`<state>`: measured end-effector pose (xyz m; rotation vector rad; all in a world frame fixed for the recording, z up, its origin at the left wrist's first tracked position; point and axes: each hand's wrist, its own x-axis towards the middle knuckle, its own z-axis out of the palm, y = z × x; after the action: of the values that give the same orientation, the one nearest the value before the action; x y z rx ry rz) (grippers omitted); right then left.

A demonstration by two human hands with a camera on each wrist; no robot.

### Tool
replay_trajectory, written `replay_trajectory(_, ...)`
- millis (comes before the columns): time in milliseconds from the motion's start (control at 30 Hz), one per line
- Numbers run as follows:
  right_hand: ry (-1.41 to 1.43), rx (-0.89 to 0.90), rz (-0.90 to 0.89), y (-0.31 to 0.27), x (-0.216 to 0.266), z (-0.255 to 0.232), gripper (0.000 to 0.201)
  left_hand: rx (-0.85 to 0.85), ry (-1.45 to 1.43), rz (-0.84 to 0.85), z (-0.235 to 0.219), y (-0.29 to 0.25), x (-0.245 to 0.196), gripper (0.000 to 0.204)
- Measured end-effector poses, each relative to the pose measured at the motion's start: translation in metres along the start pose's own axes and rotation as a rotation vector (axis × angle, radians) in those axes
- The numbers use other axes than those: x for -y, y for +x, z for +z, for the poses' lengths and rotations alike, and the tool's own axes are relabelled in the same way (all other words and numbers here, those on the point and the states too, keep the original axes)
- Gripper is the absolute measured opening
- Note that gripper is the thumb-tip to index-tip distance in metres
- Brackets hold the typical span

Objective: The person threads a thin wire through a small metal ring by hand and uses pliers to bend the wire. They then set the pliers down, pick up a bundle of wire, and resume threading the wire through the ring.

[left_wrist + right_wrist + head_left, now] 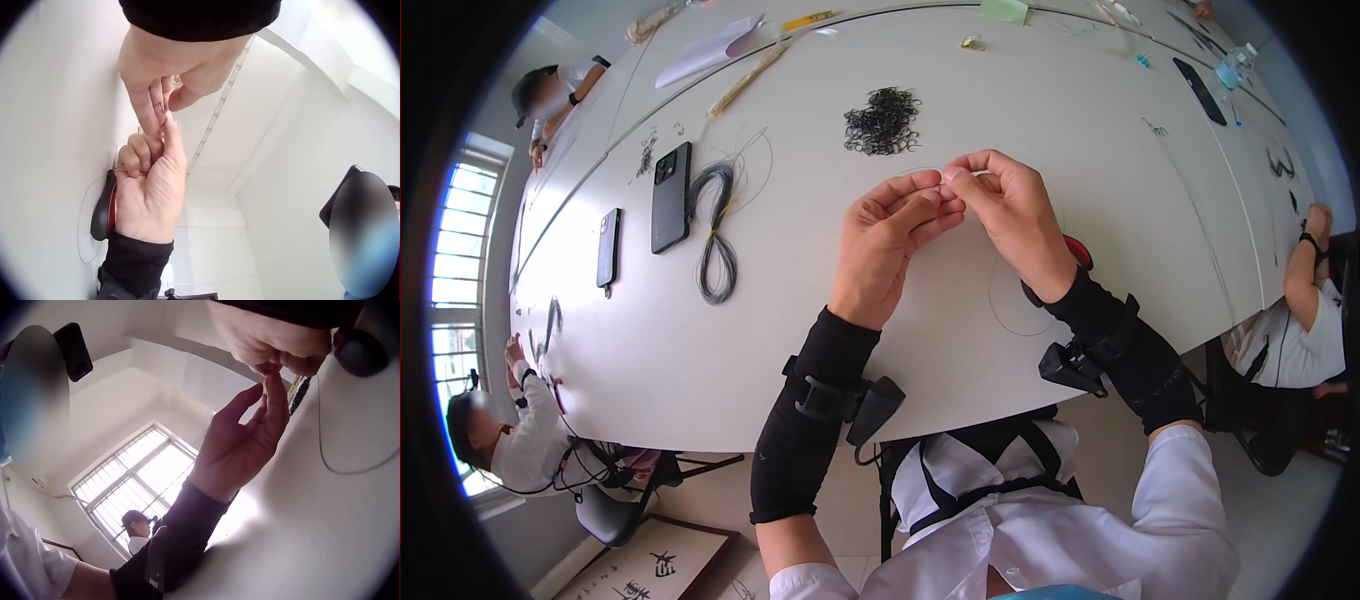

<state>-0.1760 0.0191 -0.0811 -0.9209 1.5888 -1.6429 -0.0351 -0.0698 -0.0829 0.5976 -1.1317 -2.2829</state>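
Wire (1012, 318) is trailing in a thin loop on the table (1040, 130), rising to where the left hand (890, 245) and right hand (1010, 215) are meeting, fingertips pinching it between them above the table, near a pile of hooks (882, 121) lying farther away.

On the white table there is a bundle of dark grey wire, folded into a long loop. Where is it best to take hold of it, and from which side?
Probably at the narrow waist of the dark grey wire bundle, where a tie seems to pinch the strands together. Come from above with thumb and finger across it: the bundle lies flat on the white table, and its two looped ends are loose and spread, so they would likely splay.
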Motion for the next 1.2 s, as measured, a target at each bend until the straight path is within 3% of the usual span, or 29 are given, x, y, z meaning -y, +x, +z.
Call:
replay_trajectory(333, -0.060, 0.154, -0.004, 0.000, 0.003, -0.006, 0.025, 0.014, 0.336, 0.099, 0.002, -0.004, -0.014, 0.057)
replay_trajectory(533, -0.017, 0.092, -0.010, -0.005, 0.016, 0.000, 0.026, -0.068, 0.317, -0.011, 0.004, -0.003, -0.013, 0.035)
replay_trajectory(633, 0.006, 0.073, 0.071, -0.007, 0.023, 0.001, 0.026, -0.044, 0.200, 0.064, 0.007, -0.004, -0.007, 0.023)
replay_trajectory(933, 0.064, 0.034, 0.059, -0.008, 0.020, 0.005, 0.028, -0.033, -0.014, 0.036, 0.005, -0.001, -0.002, 0.020)
replay_trajectory(1200, 0.051, 0.035, 0.068, -0.009, 0.020, 0.005, 0.026, -0.065, 0.027, 0.057, 0.005, -0.001, -0.002, 0.019)
